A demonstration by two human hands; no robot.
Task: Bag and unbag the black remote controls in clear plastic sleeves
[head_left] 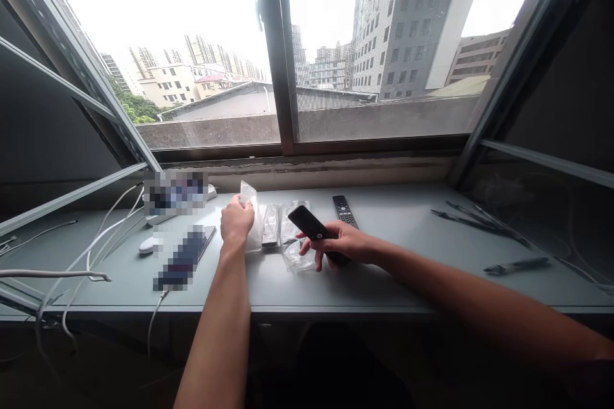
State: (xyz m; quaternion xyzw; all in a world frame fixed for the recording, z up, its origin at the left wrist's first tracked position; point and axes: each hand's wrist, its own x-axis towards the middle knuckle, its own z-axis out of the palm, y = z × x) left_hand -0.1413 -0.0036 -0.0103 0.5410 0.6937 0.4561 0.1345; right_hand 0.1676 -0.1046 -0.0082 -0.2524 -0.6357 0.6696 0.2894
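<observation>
My left hand [237,220] is closed on a clear plastic bag [254,220] at the middle of the grey shelf. In my right hand [340,243] is a black remote [309,222], tilted above the shelf with its far end toward the upper left. A bagged item [271,225] lies between my hands, with another clear plastic bag [295,255] beside it, partly under the held remote. Behind my right hand a second black remote [344,209] with many buttons lies on the shelf, its near end hidden by that hand.
At left are a phone [185,259] with a cable, a white mouse-like object [148,245], a power strip [163,212] and loose white cables. Several pens [518,265] or thin tools lie at right. A window [283,51] rises behind the shelf [384,287], metal frames at both sides.
</observation>
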